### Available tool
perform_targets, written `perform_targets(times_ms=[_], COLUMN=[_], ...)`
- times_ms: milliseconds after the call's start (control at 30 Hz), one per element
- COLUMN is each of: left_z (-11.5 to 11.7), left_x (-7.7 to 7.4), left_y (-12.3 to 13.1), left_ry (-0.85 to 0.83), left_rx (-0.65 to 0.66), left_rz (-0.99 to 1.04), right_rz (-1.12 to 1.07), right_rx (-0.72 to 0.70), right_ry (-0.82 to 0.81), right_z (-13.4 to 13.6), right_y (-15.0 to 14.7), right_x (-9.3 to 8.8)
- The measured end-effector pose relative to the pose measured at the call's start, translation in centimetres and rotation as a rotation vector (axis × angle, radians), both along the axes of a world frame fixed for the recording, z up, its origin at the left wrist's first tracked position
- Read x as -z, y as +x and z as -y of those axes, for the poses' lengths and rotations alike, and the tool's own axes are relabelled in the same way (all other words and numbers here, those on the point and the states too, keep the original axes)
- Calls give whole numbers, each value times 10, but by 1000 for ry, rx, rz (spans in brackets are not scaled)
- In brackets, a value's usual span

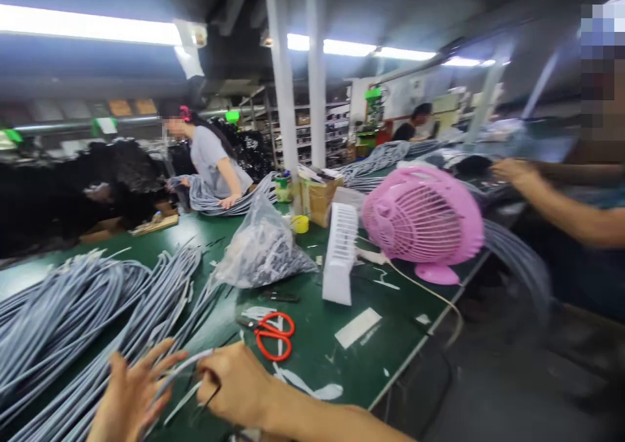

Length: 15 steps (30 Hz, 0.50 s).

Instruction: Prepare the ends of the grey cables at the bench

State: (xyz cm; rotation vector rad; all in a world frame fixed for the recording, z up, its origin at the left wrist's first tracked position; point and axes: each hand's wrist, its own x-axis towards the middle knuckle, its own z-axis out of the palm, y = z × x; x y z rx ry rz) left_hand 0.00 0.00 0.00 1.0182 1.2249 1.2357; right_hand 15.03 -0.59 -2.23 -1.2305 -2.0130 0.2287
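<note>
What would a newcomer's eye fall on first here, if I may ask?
The pink fan stands out most, on the right side of the green table. A heap of grey cables fills the left, and orange scissors lie in the middle. At the bottom edge the right hand pinches one cable, with the left hand spread beside it.

My left hand [131,393] is spread open, fingers fanned wide and loose, thumb reaching toward the other hand. My right hand [234,383] is curled tight, knuckles up, thumb and forefinger pinched together. Its bare forearm comes in from the lower right, over the near edge of the table [351,364]. The two hands sit close together.
</note>
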Motion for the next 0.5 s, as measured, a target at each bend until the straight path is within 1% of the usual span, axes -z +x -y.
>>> perform_targets(times_ms=[67,100,200,300,333,367,467,500], left_z=[0,0,-5,-10,-10,-10,-6,-4], left_x=[-3,-6,-17,-25,-25,-24,-12,-8], left_y=[-1,-2,-9,-18,-19,-18,-5,1], left_ry=[-51,-33,67,189,189,179,115,110], left_rx=[130,150,63,-49,-49,-16,134,165], left_rz=[117,161,237,318,301,265,108,63], right_rz=[-50,-73,-150,-221,-250,-283,-382,-404], right_rx=[4,10,59,115,131,149,223,228], right_ry=[-13,-23,-51,-58,-52,-45,37,67], right_z=[-1,-3,-12,-21,-23,-23,-16,-12], right_y=[4,7,22,38,41,43,42,40], right_x=[3,5,8,3,1,-1,-5,-5])
